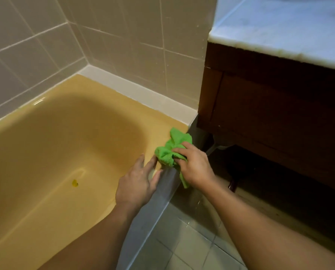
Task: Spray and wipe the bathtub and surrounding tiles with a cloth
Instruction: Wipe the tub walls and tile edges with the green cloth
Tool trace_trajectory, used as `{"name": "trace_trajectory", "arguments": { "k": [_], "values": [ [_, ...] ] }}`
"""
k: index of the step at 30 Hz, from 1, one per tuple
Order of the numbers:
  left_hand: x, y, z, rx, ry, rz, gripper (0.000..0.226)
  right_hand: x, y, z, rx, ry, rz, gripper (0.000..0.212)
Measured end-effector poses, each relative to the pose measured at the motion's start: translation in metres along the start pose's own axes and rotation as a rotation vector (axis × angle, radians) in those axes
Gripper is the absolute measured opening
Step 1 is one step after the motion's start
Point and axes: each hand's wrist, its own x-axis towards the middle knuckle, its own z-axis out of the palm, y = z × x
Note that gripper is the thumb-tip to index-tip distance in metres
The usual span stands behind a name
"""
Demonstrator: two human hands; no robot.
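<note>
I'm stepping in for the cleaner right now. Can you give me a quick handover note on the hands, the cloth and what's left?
Left hand: open, fingers flat on the bathtub rim.
Right hand: grips the green cloth on the rim's corner by the cabinet.
No spray bottle in view.
Wiped so far: cannot tell.
Likely left: wall tiles, a spot on the tub floor.

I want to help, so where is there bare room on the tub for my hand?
The bathtub ledge along the white sealing strip is bare, up to the green cloth. The tub floor around the drain is bare too. It is crowded at the near rim corner: the right hand grips the cloth, the left hand rests beside it.
</note>
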Motion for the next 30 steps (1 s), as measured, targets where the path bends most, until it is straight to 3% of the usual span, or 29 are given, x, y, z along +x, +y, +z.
{"name": "trace_trajectory", "arguments": {
  "k": [4, 9, 11, 15, 18, 21, 24, 30],
  "values": [
    [-0.039, -0.010, 0.002, -0.010, 0.012, -0.001, 0.058, -0.046, -0.022, -0.023, 0.107, 0.044, 0.078, 0.033],
    [-0.105, -0.055, -0.052, -0.149, -0.272, -0.144, 0.058, -0.128, -0.075, -0.066, 0.206, 0.055, 0.060, 0.029],
    [-0.128, -0.047, -0.094, -0.318, -0.320, -0.197, 0.049, -0.162, -0.102, -0.090, 0.228, 0.058, 0.084, 0.030],
    [-0.180, 0.008, -0.197, -0.841, -0.198, -0.095, 0.056, -0.230, -0.152, -0.143, 0.298, 0.069, 0.107, 0.032],
    [-0.219, 0.050, -0.265, -1.045, -0.153, 0.032, 0.064, -0.275, -0.186, -0.183, 0.338, 0.055, 0.105, 0.039],
    [-0.249, 0.082, -0.320, -1.088, -0.155, 0.065, 0.062, -0.312, -0.215, -0.221, 0.365, 0.044, 0.099, 0.050],
    [-0.270, 0.103, -0.358, -1.123, -0.140, 0.079, 0.048, -0.341, -0.224, -0.247, 0.407, 0.041, 0.138, 0.048],
    [-0.291, 0.136, -0.385, -1.119, -0.129, 0.124, 0.038, -0.373, -0.216, -0.281, 0.459, 0.043, 0.138, 0.055]
  ]
}}
